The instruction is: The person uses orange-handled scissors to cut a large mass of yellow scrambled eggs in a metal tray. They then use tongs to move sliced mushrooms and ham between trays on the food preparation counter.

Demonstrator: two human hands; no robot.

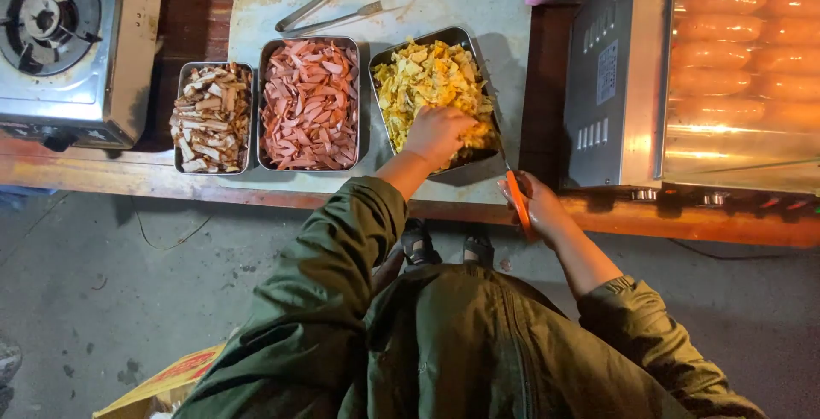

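Note:
My left hand reaches into a tilted metal tray heaped with yellow scrambled egg pieces, its fingers closed on some of the egg near the tray's front corner. My right hand holds an orange-handled knife at the counter's front edge; the thin blade points up along the tray's right side. I wear a dark green jacket.
A tray of sliced pink sausage and a smaller tray of brown strips stand to the left on a white board. Metal tongs lie behind. A gas burner is far left, a sausage roller grill right.

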